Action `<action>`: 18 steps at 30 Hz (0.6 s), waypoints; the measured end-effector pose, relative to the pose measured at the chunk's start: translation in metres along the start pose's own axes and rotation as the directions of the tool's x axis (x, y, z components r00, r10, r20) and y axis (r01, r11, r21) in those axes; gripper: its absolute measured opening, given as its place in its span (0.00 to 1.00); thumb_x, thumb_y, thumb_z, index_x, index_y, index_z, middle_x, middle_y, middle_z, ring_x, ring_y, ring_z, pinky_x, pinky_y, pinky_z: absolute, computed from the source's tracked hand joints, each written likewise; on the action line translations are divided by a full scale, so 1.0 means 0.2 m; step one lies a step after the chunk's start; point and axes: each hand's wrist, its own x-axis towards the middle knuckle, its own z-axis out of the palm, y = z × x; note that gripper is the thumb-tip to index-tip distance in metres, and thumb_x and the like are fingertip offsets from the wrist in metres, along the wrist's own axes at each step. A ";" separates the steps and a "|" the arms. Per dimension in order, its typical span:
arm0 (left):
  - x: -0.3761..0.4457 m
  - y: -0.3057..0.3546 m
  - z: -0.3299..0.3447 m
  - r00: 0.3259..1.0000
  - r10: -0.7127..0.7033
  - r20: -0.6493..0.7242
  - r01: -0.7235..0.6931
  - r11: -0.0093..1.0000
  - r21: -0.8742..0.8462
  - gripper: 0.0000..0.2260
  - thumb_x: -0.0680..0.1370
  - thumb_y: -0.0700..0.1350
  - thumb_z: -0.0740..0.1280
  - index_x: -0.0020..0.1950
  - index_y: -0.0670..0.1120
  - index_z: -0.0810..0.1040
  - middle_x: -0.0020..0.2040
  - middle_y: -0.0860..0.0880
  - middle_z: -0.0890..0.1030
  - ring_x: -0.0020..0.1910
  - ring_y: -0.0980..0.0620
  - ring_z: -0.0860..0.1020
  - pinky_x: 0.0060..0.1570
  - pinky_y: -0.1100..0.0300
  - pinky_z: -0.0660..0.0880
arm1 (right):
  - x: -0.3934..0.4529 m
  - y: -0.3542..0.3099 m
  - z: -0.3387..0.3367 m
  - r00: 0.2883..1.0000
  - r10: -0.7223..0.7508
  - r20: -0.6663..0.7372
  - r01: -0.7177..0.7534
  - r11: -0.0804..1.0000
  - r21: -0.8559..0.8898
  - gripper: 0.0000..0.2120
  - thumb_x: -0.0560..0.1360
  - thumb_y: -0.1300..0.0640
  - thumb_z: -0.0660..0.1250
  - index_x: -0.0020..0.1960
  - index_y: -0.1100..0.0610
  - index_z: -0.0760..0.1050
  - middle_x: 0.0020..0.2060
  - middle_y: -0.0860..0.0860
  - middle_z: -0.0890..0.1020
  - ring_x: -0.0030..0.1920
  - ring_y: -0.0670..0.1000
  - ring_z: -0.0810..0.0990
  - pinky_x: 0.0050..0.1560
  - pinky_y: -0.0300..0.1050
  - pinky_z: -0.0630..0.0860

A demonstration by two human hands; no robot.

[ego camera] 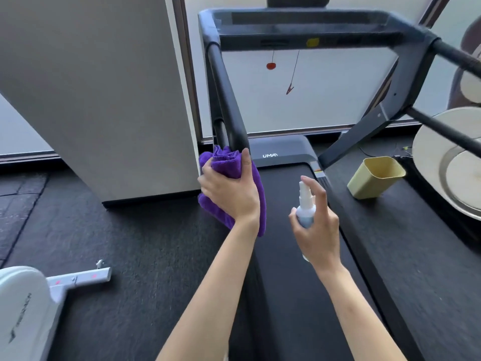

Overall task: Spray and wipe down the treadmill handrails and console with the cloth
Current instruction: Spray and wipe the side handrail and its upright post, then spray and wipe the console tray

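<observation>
Left hand [229, 194] grips purple cloth [226, 162] wrapped round lower left handrail [226, 97]; right hand [316, 225] holds spray bottle [305, 204] upright above treadmill belt [286, 269].

The cloth [229, 165] I'm gripping is solid purple — no pattern. My spray bottle [305, 207] is white, pale blue lower down. The handrail [226, 97] is black, the console [307, 27] dark grey with a yellow sticker [312, 42]. Right of centre — a plain olive-yellow bin [374, 178].
</observation>
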 end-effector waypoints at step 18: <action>0.59 0.29 0.26 0.917 0.053 0.395 -0.177 0.942 0.285 0.35 0.71 0.63 0.70 0.64 0.38 0.66 0.65 0.41 0.64 0.66 0.43 0.62 0.59 0.47 0.67 | 0.51 -0.08 0.22 0.995 -0.054 -0.087 0.055 0.999 0.001 0.33 0.69 0.67 0.69 0.67 0.44 0.64 0.43 0.43 0.75 0.32 0.49 0.73 0.35 0.41 0.75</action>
